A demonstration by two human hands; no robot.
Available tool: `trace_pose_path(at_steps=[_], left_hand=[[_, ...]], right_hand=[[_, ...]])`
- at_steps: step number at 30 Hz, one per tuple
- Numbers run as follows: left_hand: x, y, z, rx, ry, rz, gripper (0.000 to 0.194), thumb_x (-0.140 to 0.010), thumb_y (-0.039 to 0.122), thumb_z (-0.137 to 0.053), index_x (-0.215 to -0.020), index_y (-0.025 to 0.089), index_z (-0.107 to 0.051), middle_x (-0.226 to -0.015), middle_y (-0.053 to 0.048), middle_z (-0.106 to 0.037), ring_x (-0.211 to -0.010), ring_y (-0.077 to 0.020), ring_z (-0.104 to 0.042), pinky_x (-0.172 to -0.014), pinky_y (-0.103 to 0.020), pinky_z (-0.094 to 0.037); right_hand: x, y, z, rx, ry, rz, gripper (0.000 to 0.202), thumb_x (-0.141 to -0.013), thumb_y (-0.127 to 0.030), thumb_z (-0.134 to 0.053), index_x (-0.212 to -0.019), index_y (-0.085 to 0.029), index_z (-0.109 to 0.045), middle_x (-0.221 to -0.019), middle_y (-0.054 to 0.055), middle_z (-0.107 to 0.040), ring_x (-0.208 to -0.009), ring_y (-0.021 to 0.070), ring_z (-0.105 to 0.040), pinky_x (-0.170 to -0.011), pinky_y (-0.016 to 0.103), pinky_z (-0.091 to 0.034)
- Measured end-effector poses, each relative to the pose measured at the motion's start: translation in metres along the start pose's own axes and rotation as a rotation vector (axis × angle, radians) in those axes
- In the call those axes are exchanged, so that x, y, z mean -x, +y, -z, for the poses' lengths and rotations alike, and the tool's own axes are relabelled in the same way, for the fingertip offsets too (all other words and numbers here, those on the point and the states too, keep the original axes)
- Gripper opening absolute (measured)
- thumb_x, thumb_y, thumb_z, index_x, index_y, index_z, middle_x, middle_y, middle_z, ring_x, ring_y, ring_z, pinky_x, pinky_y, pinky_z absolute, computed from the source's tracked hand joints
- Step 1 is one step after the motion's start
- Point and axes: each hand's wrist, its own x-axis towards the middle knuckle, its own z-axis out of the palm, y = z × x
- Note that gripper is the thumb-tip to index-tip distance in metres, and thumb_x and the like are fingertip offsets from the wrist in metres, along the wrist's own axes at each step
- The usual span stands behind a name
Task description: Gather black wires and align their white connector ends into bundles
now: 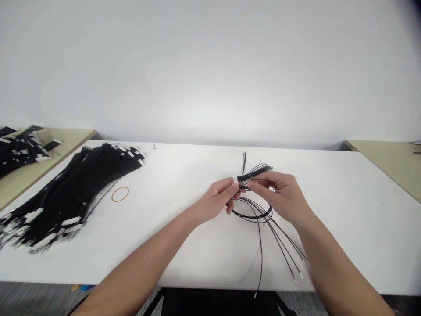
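Observation:
A bundle of thin black wires [251,174] is held up over the white table, right of its middle. My left hand [225,193] is closed on the bundle next to a white band or label [235,180]. With thumb and fingertips, my right hand [279,188] pinches the wires just right of that label. Below the hands the wires curve into a loop [251,217], and several loose ends with small pale tips hang toward the table's front edge. What lies inside my left fingers is partly hidden.
A large pile of black wire bundles with white labels [75,188] lies on the left of the white table [184,175]. A tan rubber band [120,194] is beside it. More bundles [23,149] lie on a yellowish side table at far left. A white wall stands behind.

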Motion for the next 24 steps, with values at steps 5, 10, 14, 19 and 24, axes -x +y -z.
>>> trace_pose_path(at_steps=[5,10,14,19,24], left_hand=[[0.001,0.003,-0.002,-0.008,-0.025,0.007,0.040,-0.087,0.052,-0.041,-0.077,0.013,-0.044,-0.078,0.001,-0.043,-0.049,-0.0019,-0.045,-0.051,-0.021,-0.035],[0.002,0.002,-0.004,-0.024,-0.029,0.028,0.041,-0.087,0.053,-0.041,-0.078,0.013,-0.045,-0.080,0.000,-0.046,-0.049,-0.0020,-0.045,-0.052,-0.021,-0.036],[0.002,0.002,-0.005,-0.026,-0.029,0.043,0.042,-0.086,0.054,-0.041,-0.076,0.013,-0.044,-0.081,-0.001,-0.047,-0.049,-0.0023,-0.045,-0.052,-0.021,-0.036],[0.003,0.005,-0.006,0.039,-0.042,0.074,0.041,-0.086,0.053,-0.044,-0.074,0.014,-0.042,-0.081,0.000,-0.046,-0.047,-0.0016,-0.045,-0.052,-0.022,-0.033],[0.004,0.009,-0.002,0.195,-0.053,0.123,0.036,-0.088,0.053,-0.040,-0.090,0.018,-0.050,-0.080,0.002,-0.043,-0.045,-0.0008,-0.042,-0.054,-0.022,-0.034]], right_hand=[[0.001,0.000,-0.007,-0.012,0.060,0.049,0.012,-0.077,-0.030,-0.066,-0.073,-0.020,-0.071,-0.074,0.003,-0.069,-0.066,0.0134,-0.060,-0.060,0.026,-0.049],[0.000,0.006,-0.011,-0.091,0.110,0.052,0.013,-0.075,-0.028,-0.067,-0.067,-0.019,-0.071,-0.070,0.004,-0.068,-0.068,0.0171,-0.063,-0.060,0.029,-0.050],[0.000,0.005,-0.012,-0.135,0.092,0.040,0.013,-0.075,-0.026,-0.066,-0.066,-0.019,-0.071,-0.068,0.004,-0.067,-0.067,0.0172,-0.063,-0.059,0.028,-0.051],[0.000,0.003,-0.011,-0.139,0.009,0.013,0.014,-0.078,-0.028,-0.064,-0.071,-0.018,-0.070,-0.071,0.004,-0.068,-0.072,0.0174,-0.064,-0.066,0.030,-0.051],[-0.003,0.012,-0.009,-0.169,0.207,0.109,0.013,-0.076,-0.031,-0.066,-0.083,-0.019,-0.069,-0.078,0.004,-0.064,-0.076,0.0156,-0.059,-0.072,0.030,-0.049]])
